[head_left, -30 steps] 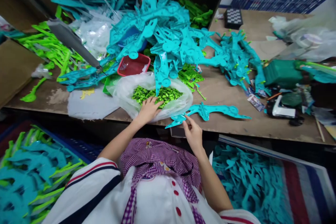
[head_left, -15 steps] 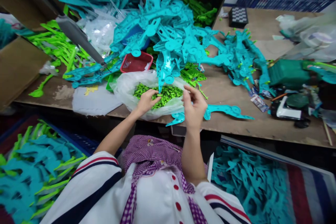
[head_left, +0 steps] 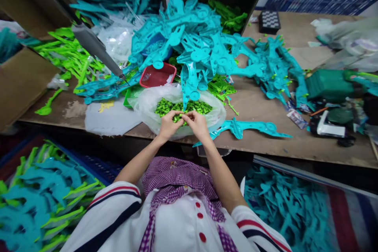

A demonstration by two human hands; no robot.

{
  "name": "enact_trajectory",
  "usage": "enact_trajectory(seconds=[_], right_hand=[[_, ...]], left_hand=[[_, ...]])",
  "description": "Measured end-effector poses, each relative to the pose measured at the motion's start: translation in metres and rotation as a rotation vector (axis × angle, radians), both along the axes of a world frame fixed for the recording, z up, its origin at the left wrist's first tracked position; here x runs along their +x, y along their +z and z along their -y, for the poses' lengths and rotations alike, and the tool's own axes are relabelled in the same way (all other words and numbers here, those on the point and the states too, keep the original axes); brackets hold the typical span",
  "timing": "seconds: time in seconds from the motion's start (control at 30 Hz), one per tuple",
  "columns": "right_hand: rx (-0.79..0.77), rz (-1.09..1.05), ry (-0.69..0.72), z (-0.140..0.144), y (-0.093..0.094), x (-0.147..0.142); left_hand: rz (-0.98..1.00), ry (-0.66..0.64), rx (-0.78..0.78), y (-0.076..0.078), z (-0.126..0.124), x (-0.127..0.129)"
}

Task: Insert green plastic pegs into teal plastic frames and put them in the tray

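My left hand (head_left: 167, 125) and right hand (head_left: 197, 124) meet fingertip to fingertip over the near edge of the bag (head_left: 147, 104), fingers pinched narrow around a few green pieces (head_left: 178, 117); how many I hold I cannot tell.

The bag is clear plastic, mouth open upward, holding a heap of small green pegs (head_left: 189, 107). Behind it, a red basket (head_left: 157, 75), looks nearly empty. Just left, a green tray (head_left: 130, 95), contents hidden. Cardboard boxes at the back hold teal and green mouldings.

The bench (head_left: 260, 106) is worn brown board. A big pile of teal parts (head_left: 191, 43) sits behind the bag; lime strips (head_left: 67, 53) lie to the left. A white sheet (head_left: 110, 118) lies left of the bag. Crates on the floor either side of me hold more teal parts.

One teal part (head_left: 251, 128) lies flat just right of my hands, long axis running left to right along the bench edge, thin tip pointing right.
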State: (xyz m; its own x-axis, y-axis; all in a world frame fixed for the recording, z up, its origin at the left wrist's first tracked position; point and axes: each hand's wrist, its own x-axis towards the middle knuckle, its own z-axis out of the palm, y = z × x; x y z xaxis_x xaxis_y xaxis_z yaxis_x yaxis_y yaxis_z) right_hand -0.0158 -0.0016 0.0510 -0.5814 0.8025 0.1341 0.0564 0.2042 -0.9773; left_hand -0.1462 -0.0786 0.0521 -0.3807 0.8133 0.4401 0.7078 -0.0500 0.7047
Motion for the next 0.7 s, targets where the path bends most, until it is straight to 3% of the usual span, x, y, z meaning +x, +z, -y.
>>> enact_trajectory(seconds=[0.13,0.23,0.3,0.37,0.43,0.5,0.63,0.7], right_hand=[[0.013,-0.009,-0.020,-0.004,0.006,-0.012],[-0.104,-0.165,-0.069,-0.004,0.016,-0.008],[-0.181,-0.277,-0.126,-0.001,0.020,0.016],[-0.175,-0.343,-0.226,0.004,0.019,0.056],[-0.123,-0.311,-0.280,0.007,0.010,0.099],[-0.049,-0.175,-0.243,0.004,-0.006,0.129],[0.132,0.080,-0.148,-0.016,-0.040,0.139],[0.186,0.126,-0.139,-0.024,-0.051,0.130]], left_hand=[[-0.071,-0.075,0.007,0.007,-0.003,0.000],[0.087,-0.036,-0.026,0.018,-0.011,-0.003],[0.375,-0.008,-0.059,0.028,-0.010,-0.005],[0.785,-0.031,-0.099,0.039,0.001,-0.003],[1.196,-0.105,-0.158,0.047,0.019,0.006],[1.512,-0.218,-0.301,0.049,0.036,0.026],[1.845,-0.392,-0.704,0.031,0.037,0.078],[1.864,-0.358,-0.667,0.018,0.020,0.093]])
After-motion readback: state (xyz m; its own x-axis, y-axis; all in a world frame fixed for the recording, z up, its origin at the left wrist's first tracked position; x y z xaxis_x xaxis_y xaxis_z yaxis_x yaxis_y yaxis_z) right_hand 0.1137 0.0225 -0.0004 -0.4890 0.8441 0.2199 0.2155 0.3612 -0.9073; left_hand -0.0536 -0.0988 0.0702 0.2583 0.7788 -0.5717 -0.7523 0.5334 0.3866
